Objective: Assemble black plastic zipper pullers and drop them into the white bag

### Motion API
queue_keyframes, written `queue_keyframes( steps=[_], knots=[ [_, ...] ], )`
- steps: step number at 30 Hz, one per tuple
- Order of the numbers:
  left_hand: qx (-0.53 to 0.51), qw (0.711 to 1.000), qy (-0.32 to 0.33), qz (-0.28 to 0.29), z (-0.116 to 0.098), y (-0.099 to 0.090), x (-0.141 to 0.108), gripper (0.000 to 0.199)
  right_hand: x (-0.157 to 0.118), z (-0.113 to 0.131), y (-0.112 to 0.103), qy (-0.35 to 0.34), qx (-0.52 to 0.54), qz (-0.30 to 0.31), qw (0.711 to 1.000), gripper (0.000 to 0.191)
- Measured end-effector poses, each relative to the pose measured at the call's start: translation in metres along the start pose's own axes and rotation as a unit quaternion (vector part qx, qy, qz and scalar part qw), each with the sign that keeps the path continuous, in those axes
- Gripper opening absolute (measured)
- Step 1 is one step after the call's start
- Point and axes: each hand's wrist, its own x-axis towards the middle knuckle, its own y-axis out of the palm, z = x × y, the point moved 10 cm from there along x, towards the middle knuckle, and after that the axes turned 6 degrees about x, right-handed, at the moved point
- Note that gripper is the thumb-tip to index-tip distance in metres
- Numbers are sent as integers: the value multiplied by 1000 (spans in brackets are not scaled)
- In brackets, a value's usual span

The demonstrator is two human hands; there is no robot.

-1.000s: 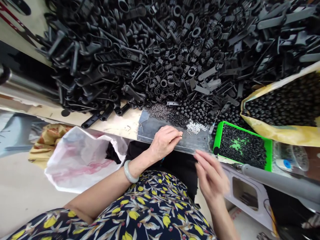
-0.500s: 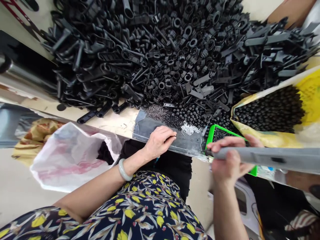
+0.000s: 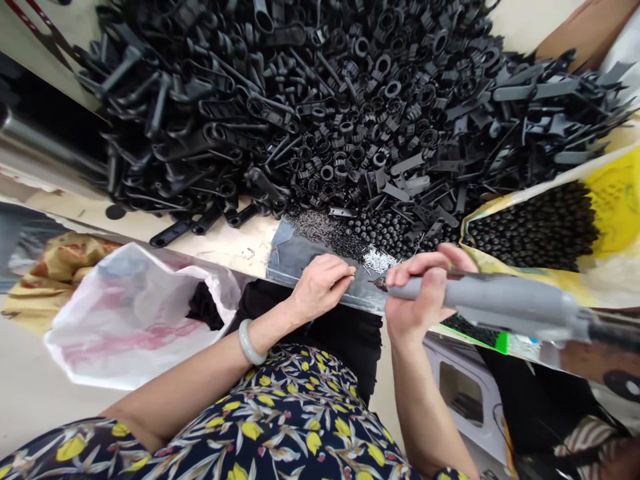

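Note:
My left hand [image 3: 323, 285] is pinched at the front edge of the dark grey mat [image 3: 287, 261], closed on something too small to make out. From the right, my right hand [image 3: 423, 293] wraps round a grey power screwdriver [image 3: 490, 300], held nearly level. Its tip points left at my left fingertips, a short gap away. Behind the hands lie a small heap of silver screws [image 3: 379, 259], dark small parts [image 3: 317, 227] and black round beads [image 3: 383, 230]. A green-rimmed tray [image 3: 502, 343] is partly hidden beneath the screwdriver.
A big heap of black plastic parts [image 3: 225, 107] covers the table's back. At the right stands a yellow bag [image 3: 613, 207] of black beads. A white plastic bag [image 3: 125, 320] hangs at the lower left. Red scissors [image 3: 47, 23] lie at the top left.
My right hand has moved left with the screwdriver, bringing its tip close to my left hand and uncovering part of the view at the right. My left hand has hardly moved.

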Motion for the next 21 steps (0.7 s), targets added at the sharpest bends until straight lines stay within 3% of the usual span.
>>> queue_keyframes(
  steps=[1, 4, 11, 21],
  knots=[
    [-3, 1000, 0, -2, 0, 0, 0, 9, 0, -5, 3, 5, 8, 10, 1000, 8],
    [-7, 1000, -8, -2, 1, 0, 0, 8, 0, -16, 11, 6, 29, 34, 999, 20],
    [-2, 1000, -16, -2, 0, 0, 1, 9, -2, -29, 23, 29, 57, 70, 996, 23],
    [0, 1000, -22, 13, -1, 1, 4, 14, -5, -30, 29, 23, 50, 97, 994, 21]
  ],
)
